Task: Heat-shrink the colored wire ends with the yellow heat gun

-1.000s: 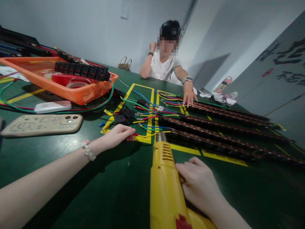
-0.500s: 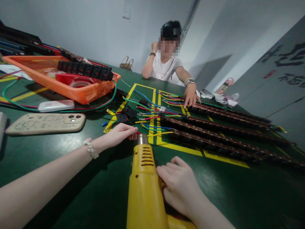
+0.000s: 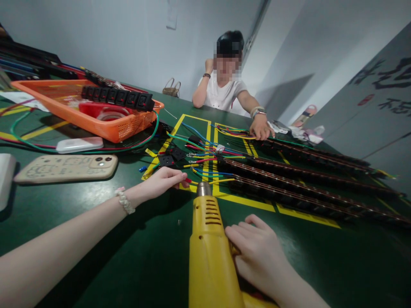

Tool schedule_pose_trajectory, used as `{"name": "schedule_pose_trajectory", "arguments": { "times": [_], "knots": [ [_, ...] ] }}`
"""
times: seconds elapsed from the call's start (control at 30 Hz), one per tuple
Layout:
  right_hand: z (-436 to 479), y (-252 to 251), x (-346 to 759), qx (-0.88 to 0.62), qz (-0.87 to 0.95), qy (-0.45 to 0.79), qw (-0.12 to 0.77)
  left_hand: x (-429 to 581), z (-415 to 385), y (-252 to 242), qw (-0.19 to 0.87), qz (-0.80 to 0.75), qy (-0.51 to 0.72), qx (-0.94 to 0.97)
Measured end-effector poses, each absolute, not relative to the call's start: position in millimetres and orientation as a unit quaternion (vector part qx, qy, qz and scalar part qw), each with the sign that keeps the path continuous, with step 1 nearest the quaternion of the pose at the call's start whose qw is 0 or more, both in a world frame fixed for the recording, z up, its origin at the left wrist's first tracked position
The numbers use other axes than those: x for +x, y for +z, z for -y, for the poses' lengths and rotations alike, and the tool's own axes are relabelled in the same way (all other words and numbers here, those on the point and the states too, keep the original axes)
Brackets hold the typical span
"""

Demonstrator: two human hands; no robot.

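Open tabletop [image 3: 160, 252] between left forearm [image 3: 77, 235] and heat gun [image 3: 210, 252], black strips [image 3: 298, 188] barring passage beyond right hand [image 3: 257, 246], orange basket [image 3: 112, 131] obstructing far left.

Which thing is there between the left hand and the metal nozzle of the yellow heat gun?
In the head view: a red piece at the left hand, then yellow wire running toward the nozzle.

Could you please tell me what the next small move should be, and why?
I would perhaps ease the yellow plastic heat gun in the right hand slightly toward the left hand: its silvery metal nozzle appears to sit along the thin yellow wire, to the right of the small red sleeve-like tip that the left hand pinches.
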State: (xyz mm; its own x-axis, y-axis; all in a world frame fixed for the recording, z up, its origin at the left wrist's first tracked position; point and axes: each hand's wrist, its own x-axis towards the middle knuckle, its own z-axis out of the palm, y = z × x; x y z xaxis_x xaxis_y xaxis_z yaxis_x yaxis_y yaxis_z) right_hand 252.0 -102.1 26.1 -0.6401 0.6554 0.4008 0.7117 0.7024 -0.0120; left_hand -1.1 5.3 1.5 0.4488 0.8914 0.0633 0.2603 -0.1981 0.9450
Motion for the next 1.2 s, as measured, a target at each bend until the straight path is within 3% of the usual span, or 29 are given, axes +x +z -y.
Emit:
{"name": "schedule_pose_trajectory", "arguments": {
  "times": [0.47,1.2],
  "knots": [
    [96.7,30.0,315.0,-0.483,0.854,-0.094,0.169,-1.1,-4.3,3.1,0.463,-0.42,0.313,0.715],
    [104.3,27.5,256.1,-0.402,0.89,-0.104,0.188,4.8,2.1,4.9,0.537,-0.43,0.371,0.624]
  ]
}}
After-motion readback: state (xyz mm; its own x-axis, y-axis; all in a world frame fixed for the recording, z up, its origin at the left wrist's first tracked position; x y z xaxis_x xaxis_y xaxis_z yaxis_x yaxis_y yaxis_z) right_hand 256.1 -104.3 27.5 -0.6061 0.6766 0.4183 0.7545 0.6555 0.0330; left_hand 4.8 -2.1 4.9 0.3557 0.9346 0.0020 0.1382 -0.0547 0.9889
